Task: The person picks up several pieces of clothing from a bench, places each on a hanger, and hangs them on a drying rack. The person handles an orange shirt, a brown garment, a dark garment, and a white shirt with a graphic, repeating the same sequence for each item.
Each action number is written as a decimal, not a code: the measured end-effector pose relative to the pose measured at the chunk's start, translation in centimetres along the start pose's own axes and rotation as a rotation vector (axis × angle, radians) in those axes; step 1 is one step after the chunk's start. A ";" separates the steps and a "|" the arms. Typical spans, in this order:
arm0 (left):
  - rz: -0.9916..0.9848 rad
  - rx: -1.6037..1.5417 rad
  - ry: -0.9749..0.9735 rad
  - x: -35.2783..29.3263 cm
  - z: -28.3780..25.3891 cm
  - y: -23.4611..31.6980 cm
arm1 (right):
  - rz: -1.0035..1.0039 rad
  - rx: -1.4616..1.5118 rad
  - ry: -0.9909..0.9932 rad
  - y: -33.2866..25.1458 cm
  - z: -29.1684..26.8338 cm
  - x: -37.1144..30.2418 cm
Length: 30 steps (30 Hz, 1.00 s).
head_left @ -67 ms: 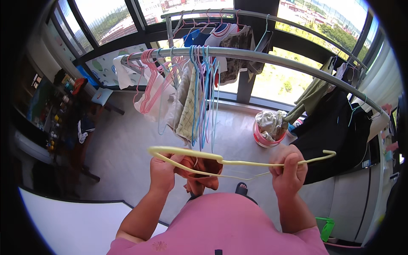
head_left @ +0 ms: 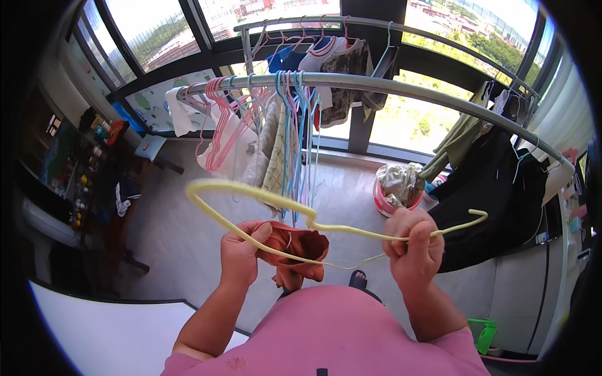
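My right hand (head_left: 415, 252) is closed around a pale yellow clothes hanger (head_left: 263, 195) near its hook. The hanger lies sideways, hook to the right, with its broad loop reaching left past my other hand. My left hand (head_left: 239, 258) pinches a rust-orange garment (head_left: 305, 271) by its edge, thumb on top. The garment hangs bunched in front of me, its opening facing up. One bar of the hanger crosses in front of the cloth and my left hand; I cannot tell whether any of it is inside the opening.
Ahead runs a metal rail (head_left: 376, 84) with pink hangers (head_left: 216, 141), blue hangers (head_left: 285, 156) and clothes. Black cloth (head_left: 489, 194) hangs at the right. A pink basket (head_left: 379, 199) of laundry stands on the floor, and a white surface (head_left: 119, 332) lies at lower left.
The hanger's broad end has swung left and up, off the garment. My right hand has shifted slightly left. More of the rust-orange garment and my left thumb now show.
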<state>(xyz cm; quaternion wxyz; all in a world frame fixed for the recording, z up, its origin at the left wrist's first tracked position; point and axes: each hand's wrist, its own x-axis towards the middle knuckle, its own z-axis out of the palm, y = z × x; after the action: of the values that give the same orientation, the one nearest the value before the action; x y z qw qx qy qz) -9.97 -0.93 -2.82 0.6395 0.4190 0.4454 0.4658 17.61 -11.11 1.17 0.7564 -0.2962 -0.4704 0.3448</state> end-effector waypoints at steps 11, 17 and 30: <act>0.159 -0.238 -0.031 -3.5 -2.3 6.3 | -0.148 -0.158 -0.404 5.7 4.1 1.6; 0.401 0.457 0.098 -3.1 -8.1 6.6 | -0.218 -0.557 -0.385 8.2 2.1 -2.0; 0.220 0.545 0.164 -2.6 -8.2 2.1 | -0.038 -0.949 -0.494 6.0 0.8 -2.8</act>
<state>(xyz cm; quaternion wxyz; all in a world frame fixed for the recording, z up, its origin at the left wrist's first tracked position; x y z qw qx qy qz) -18.80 -2.03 -2.42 0.4111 0.5821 0.5559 0.4279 14.57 -9.75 -4.55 0.4123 -0.5069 -0.7440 0.1399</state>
